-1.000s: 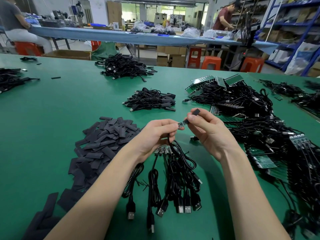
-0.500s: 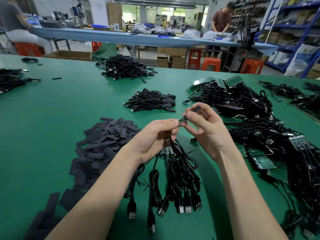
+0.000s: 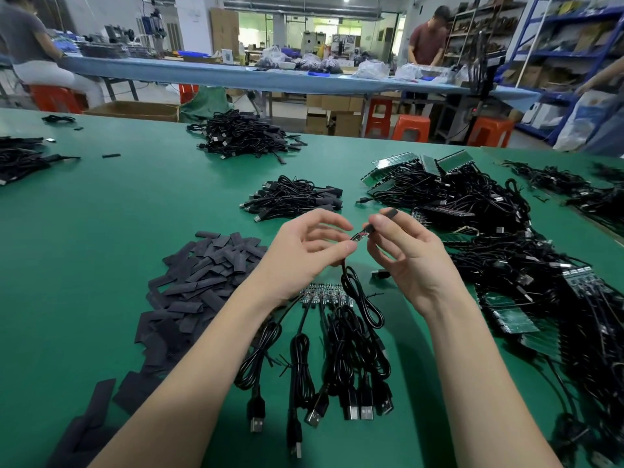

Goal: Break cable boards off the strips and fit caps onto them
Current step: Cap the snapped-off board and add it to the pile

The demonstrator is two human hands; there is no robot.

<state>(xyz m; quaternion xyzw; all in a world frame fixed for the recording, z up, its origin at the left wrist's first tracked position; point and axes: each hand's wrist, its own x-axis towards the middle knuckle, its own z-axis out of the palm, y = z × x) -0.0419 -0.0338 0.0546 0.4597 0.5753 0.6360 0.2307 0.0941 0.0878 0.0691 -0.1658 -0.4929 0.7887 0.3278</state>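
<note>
A worker's two bare forearms reach up from the bottom edge over a green table (image 3: 101,231), the hands meeting above a strip (image 3: 326,295) of small cable boards. The left hand (image 3: 300,255) is raised with palm turned inward; its thumb and forefinger pinch the near end of a single board (image 3: 358,236), while the other fingers fan out loosely above. A black cable (image 3: 358,295) hangs from that board and loops down past the strip. The right hand (image 3: 405,258) faces the left, wrist bent, fingers curled; its thumb and forefinger pinch a black cap (image 3: 368,228) at the board's far end, and a second dark cap (image 3: 391,213) sticks out from behind the fingertips. Whether the first cap is fully seated on the board cannot be told.

Below the strip, more black cables run toward the worker and end in a row of USB plugs (image 3: 354,408). Left of the strip lies a spread heap of flat dark sleeves (image 3: 202,278). Beyond the strip sits a small bundle of finished cables (image 3: 293,197), and farther back a larger bundle (image 3: 243,135). Right of the strip, tangled cables with green panels (image 3: 506,319) cover the table. Behind the table, a blue bench (image 3: 270,79) crosses the workshop, with orange stools (image 3: 410,128) beneath it.
</note>
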